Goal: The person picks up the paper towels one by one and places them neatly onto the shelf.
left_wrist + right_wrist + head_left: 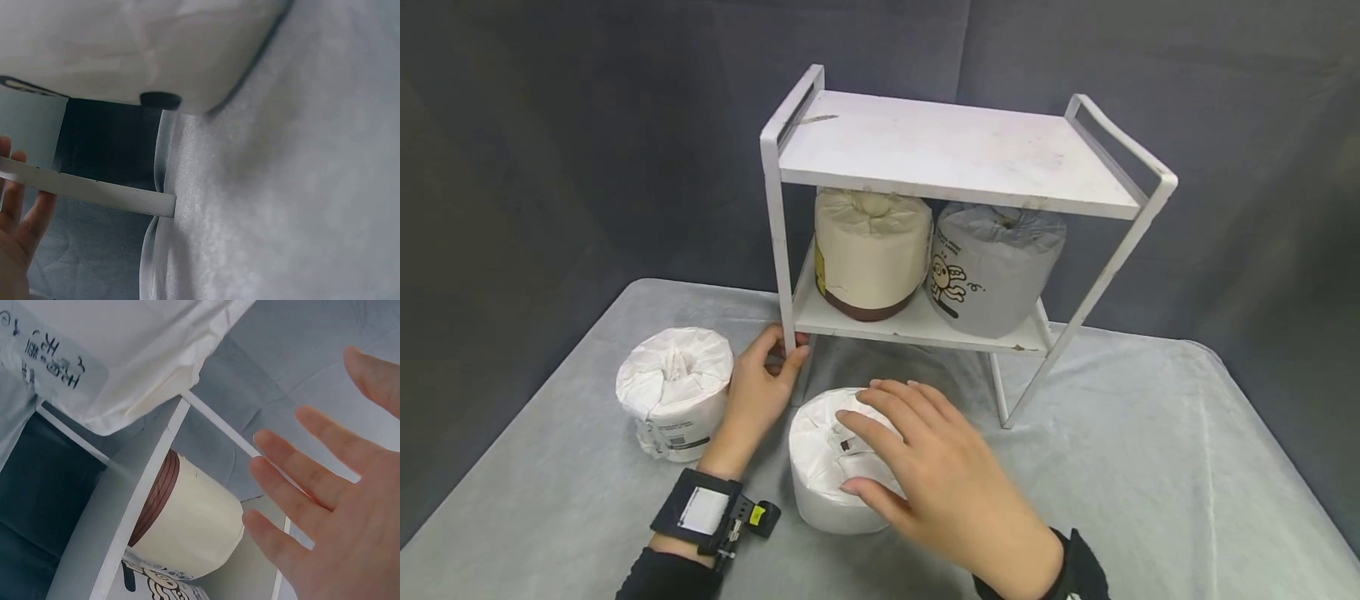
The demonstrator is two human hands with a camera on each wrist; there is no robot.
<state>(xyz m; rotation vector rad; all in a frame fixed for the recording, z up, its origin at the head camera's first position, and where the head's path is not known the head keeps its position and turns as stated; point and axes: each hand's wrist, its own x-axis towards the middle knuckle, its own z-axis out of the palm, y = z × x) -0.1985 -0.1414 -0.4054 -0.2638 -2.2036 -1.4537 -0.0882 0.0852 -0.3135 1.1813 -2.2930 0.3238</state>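
My left hand [758, 390] grips the front left leg [779, 258] of a white two-tier shelf rack [925, 146], low down beside the lower board. In the left wrist view its fingers [36, 222] lie behind that white leg. My right hand [962, 487] is over the near side of a white paper-wrapped toilet roll [829, 475] on the table, fingers spread. Whether its fingertips touch the wrapper I cannot tell. In the right wrist view the same hand [331, 494] is extended, with nothing between fingers and thumb.
Another white-wrapped toilet roll [676, 387] stands left of my left forearm. On the rack's lower board sit a cream wrapped roll [872, 258] with a brown base and a greyish-white roll [1000, 279] with a cartoon print. A grey cloth [1150, 483] covers the table; dark fabric hangs behind.
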